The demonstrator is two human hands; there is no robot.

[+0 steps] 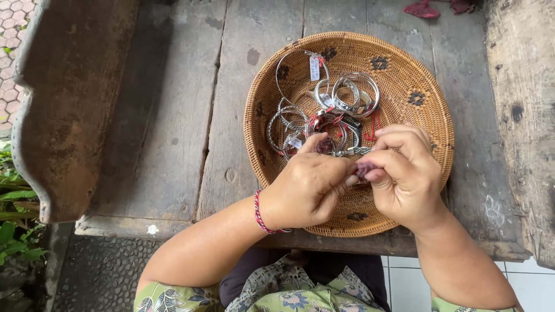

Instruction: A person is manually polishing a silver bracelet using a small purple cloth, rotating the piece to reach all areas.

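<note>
Left hand: the left hand (309, 188) pinches one end of a silver bangle (354, 151) over the near half of the woven basket (404, 63).
Right hand: the right hand (404, 173) grips the bangle's other end, fingers curled tight round it.
Done: one bangle is lifted clear of the pile.
Left: a heap of tagged silver bangles (324, 110) lies untouched toward the basket's far-left rim.
Support: the basket sits on a weathered wooden bench (173, 144), near its front edge.

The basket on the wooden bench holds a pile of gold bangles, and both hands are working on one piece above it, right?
Not quite: the head view shows the bangles in the basket are silver, not gold. The rest holds: left hand and right hand work on one piece above it.
</note>
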